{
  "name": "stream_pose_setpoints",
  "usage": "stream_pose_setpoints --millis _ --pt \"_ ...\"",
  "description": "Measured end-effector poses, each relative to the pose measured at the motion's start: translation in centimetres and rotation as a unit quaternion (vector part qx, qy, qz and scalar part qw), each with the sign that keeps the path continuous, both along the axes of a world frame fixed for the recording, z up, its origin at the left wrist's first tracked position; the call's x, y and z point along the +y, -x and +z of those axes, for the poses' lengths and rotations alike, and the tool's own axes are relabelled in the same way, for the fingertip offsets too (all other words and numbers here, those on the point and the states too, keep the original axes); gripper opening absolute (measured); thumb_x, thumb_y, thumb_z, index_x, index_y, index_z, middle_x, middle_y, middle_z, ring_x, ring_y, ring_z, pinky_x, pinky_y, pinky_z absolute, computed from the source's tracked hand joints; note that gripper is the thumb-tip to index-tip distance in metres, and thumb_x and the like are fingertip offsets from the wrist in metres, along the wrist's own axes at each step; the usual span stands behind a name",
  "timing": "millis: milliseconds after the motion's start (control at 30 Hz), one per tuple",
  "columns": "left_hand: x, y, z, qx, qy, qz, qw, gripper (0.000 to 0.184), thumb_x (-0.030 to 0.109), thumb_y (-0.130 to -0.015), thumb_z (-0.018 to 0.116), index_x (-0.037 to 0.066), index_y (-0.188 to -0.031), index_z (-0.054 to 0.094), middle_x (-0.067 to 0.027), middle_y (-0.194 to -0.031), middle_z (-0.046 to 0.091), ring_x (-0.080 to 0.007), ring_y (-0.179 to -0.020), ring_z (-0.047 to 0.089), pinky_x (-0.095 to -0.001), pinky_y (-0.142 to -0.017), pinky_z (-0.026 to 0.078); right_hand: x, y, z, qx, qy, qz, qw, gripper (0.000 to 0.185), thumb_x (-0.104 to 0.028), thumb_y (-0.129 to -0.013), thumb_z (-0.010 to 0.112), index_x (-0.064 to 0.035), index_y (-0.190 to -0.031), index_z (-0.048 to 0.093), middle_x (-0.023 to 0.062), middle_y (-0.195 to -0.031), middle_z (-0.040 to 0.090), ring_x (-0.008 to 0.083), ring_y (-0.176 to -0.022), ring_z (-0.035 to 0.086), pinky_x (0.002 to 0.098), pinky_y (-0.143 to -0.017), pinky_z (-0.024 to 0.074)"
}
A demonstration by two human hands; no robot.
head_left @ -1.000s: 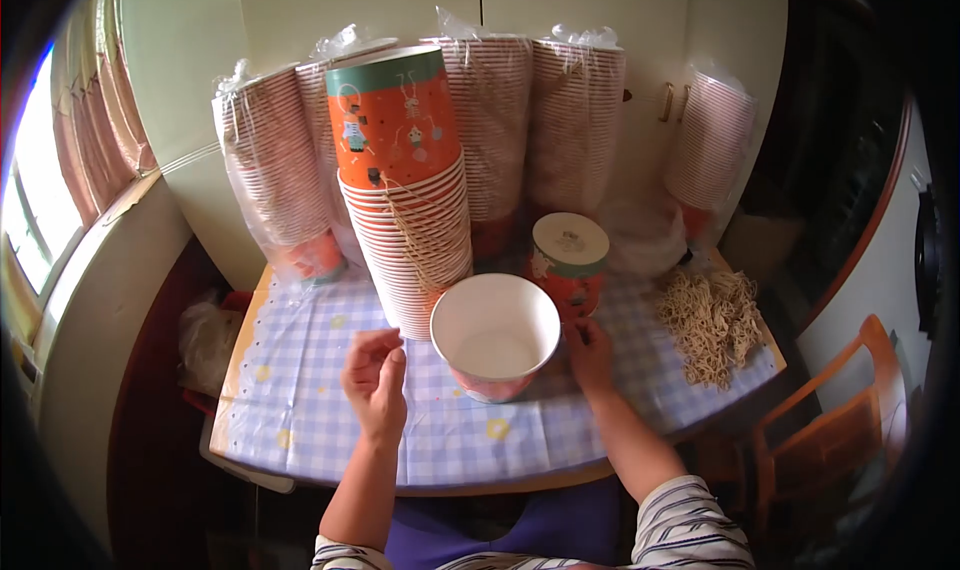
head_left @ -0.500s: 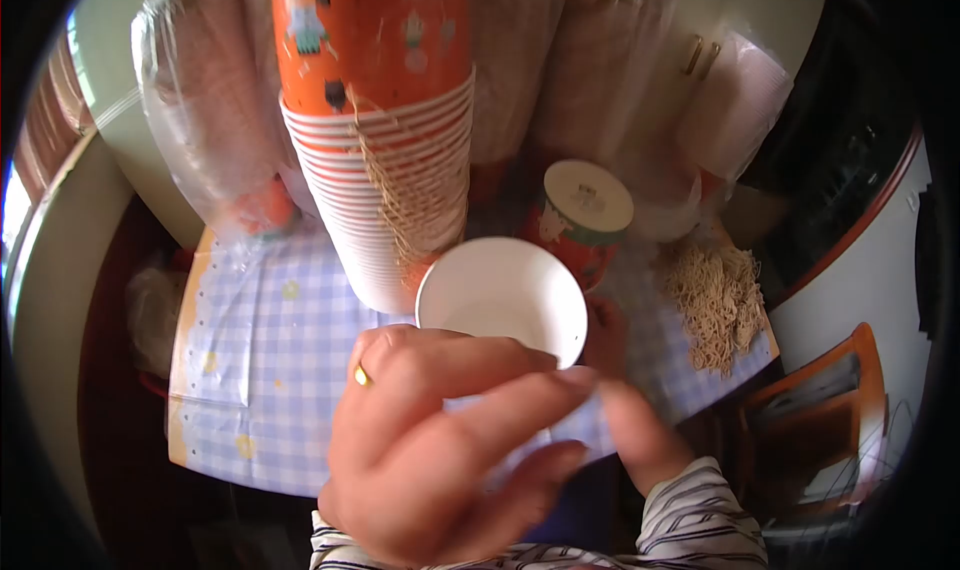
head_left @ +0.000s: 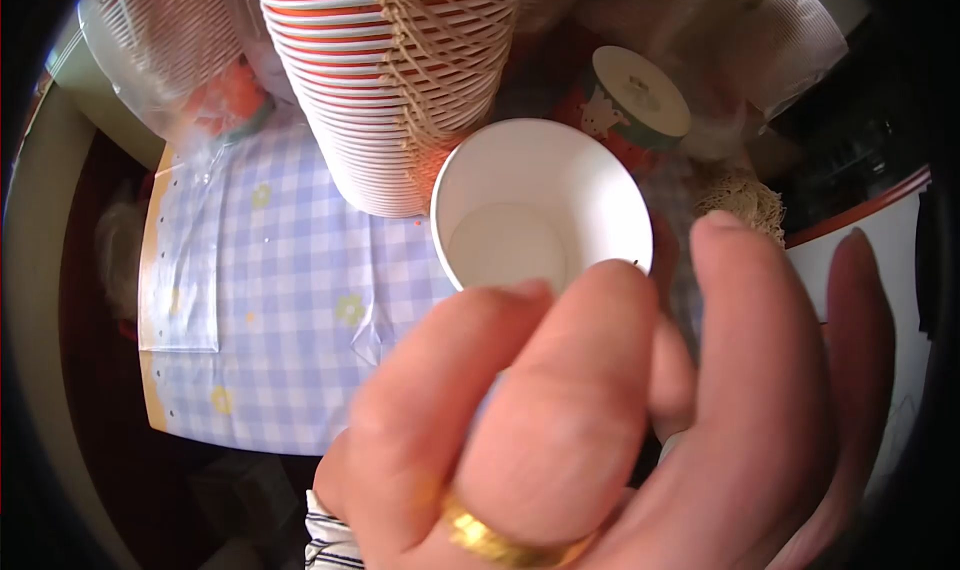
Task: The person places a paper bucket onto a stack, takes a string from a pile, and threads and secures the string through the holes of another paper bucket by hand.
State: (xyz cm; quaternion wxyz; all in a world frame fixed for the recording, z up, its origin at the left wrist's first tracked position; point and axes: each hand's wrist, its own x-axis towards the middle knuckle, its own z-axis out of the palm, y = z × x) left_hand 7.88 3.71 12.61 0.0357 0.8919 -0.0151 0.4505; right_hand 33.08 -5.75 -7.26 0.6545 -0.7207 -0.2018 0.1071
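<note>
Person's left hand [head_left: 590,430], wearing a gold ring [head_left: 500,542], looms large, fingers half curled and spread, any hold unclear | right hand [head_left: 672,255] mostly hidden beside the white cup [head_left: 540,185], grip impossible to tell | cup sits mouth up, just before a tall stack [head_left: 350,100] draped with tan strings [head_left: 440,50] | upturned cup [head_left: 650,95] behind, rightward | checked cloth [head_left: 280,280] beneath

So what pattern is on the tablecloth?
Blue-and-white check with scattered yellowish flowers; the tablecloth shows best in the left half of the head view.
</note>
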Motion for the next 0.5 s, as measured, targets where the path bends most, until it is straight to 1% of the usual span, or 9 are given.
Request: stream_pose_setpoints --millis 33,67,133,200,267,333,400,467,500 --pt "0.0 0.2 0.2 0.004 -0.009 0.000 1.000 0.038 0.032 -0.090 0.057 -0.001 -0.109 0.060 -0.0161 -0.095 0.064 -0.0228 -0.080 0.063 -0.0330 -0.067 0.050 -0.3 -0.2 0.7 0.016 -0.018 -0.004 1.000 0.013 -0.012 -0.091 0.059 -0.0003 -0.093 0.063 0.0051 -0.084 0.065 0.0099 -0.075 0.059 0.0253 -0.069 0.0482" --pt "0.2 0.5 0.5 0.011 -0.015 0.000 1.000 0.039 0.033 -0.091 0.056 -0.001 -0.110 0.060 -0.0161 -0.095 0.065 -0.0227 -0.080 0.063 -0.0328 -0.067 0.050 -0.6 -0.9 -0.1 0.017 -0.054 0.032 0.998 0.012 -0.011 -0.091 0.059 -0.0004 -0.094 0.062 0.0039 -0.085 0.065 0.0085 -0.075 0.058 0.0241 -0.068 0.0475" --pt "0.2 1.1 0.9 0.024 -0.036 -0.002 0.999 0.040 0.033 -0.092 0.055 -0.002 -0.111 0.059 -0.0162 -0.096 0.065 -0.0224 -0.081 0.064 -0.0324 -0.067 0.051 -0.8 -1.0 0.1 -0.029 -0.044 0.033 0.998 0.011 -0.010 -0.091 0.058 -0.0003 -0.094 0.062 0.0037 -0.085 0.065 0.0079 -0.076 0.058 0.0239 -0.068 0.0472" --pt "0.7 1.8 1.8 0.046 -0.058 -0.003 0.997 0.041 0.034 -0.094 0.053 -0.002 -0.113 0.059 -0.0164 -0.096 0.065 -0.0221 -0.081 0.064 -0.0320 -0.067 0.052 -0.9 -1.3 -0.6 0.011 -0.061 0.033 0.998 0.011 -0.009 -0.091 0.058 -0.0003 -0.094 0.063 0.0024 -0.085 0.064 0.0072 -0.076 0.057 0.0236 -0.068 0.0471" --pt "1.7 2.3 2.3 0.071 -0.082 0.001 0.994 0.043 0.035 -0.095 0.051 -0.003 -0.114 0.059 -0.0165 -0.097 0.065 -0.0218 -0.081 0.065 -0.0316 -0.067 0.053 -1.1 -1.1 -0.1 0.007 -0.056 0.037 0.998 0.010 -0.009 -0.091 0.059 -0.0002 -0.094 0.063 0.0015 -0.084 0.064 0.0064 -0.075 0.056 0.0228 -0.068 0.0463" --pt "2.0 2.7 1.9 0.082 -0.106 -0.009 0.991 0.044 0.036 -0.096 0.049 -0.003 -0.115 0.058 -0.0166 -0.097 0.065 -0.0215 -0.082 0.065 -0.0313 -0.067 0.054 -0.9 -1.0 0.0 -0.003 -0.085 0.038 0.996 0.009 -0.009 -0.090 0.060 -0.0004 -0.094 0.063 0.0007 -0.084 0.063 0.0059 -0.075 0.055 0.0221 -0.067 0.0452" --pt "2.0 2.5 0.4 0.029 -0.077 -0.015 0.996 0.044 0.035 -0.097 0.049 -0.003 -0.116 0.058 -0.0165 -0.097 0.065 -0.0208 -0.081 0.065 -0.0317 -0.068 0.054 -1.1 -1.2 -0.4 0.026 -0.090 0.045 0.995 0.008 -0.008 -0.090 0.061 -0.0008 -0.094 0.063 0.0002 -0.083 0.063 0.0053 -0.077 0.054 0.0222 -0.068 0.0451" --pt "0.0 2.0 1.2 0.049 -0.031 0.040 0.998 0.042 0.034 -0.093 0.053 -0.001 -0.115 0.059 -0.0168 -0.095 0.064 -0.0228 -0.083 0.063 -0.0342 -0.071 0.051 -0.9 -1.0 -0.1 -0.034 -0.051 0.018 0.998 0.008 -0.007 -0.089 0.062 -0.0012 -0.094 0.064 0.0000 -0.083 0.063 0.0050 -0.077 0.054 0.0218 -0.068 0.0450" --pt "-1.1 1.7 1.7 0.060 -0.008 0.068 0.996 0.041 0.033 -0.091 0.056 -0.001 -0.114 0.059 -0.0169 -0.094 0.064 -0.0237 -0.084 0.062 -0.0355 -0.072 0.049 -0.8 -1.1 -0.4 -0.013 -0.047 0.009 0.999 0.007 -0.006 -0.089 0.061 -0.0015 -0.093 0.064 0.0000 -0.083 0.063 0.0054 -0.077 0.054 0.0219 -0.069 0.0451"
